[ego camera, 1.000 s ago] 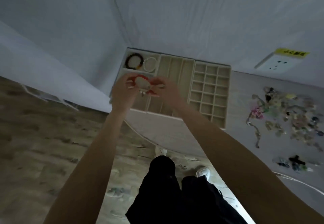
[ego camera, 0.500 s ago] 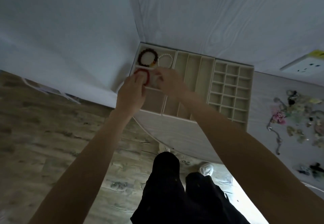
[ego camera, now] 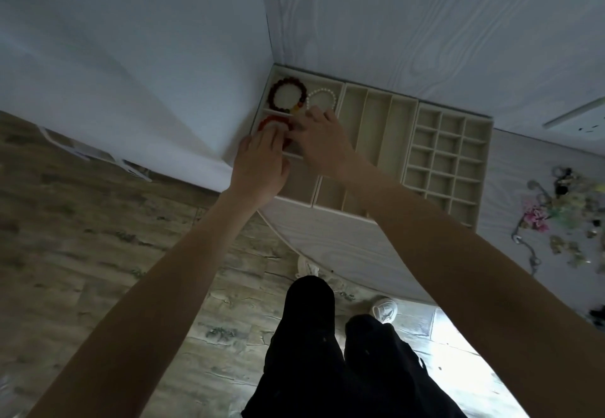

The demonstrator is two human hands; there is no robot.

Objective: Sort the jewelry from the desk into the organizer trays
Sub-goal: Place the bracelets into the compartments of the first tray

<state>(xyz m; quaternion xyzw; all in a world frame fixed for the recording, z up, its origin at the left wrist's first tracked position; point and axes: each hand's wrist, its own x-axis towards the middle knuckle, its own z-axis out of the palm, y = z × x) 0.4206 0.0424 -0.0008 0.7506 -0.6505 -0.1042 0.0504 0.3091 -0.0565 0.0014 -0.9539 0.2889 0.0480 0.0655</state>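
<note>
Two bracelets (ego camera: 302,98) already lie in the upper-left tray compartment, both hands (ego camera: 294,152) set a red bracelet (ego camera: 273,124) into the compartment below, fingers on it, grasp indeterminate, while most jewelry (ego camera: 563,214) waits on the counter (ego camera: 510,169) at right.

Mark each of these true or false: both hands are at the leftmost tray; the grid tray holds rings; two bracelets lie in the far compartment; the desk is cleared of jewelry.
1. Both the left hand and right hand are over the leftmost tray. True.
2. The grid tray holds rings. False: its cells look empty.
3. A dark bead bracelet and a white bead bracelet lie in the far compartment. True.
4. The desk is cleared. False: a jewelry pile remains at right.
</note>
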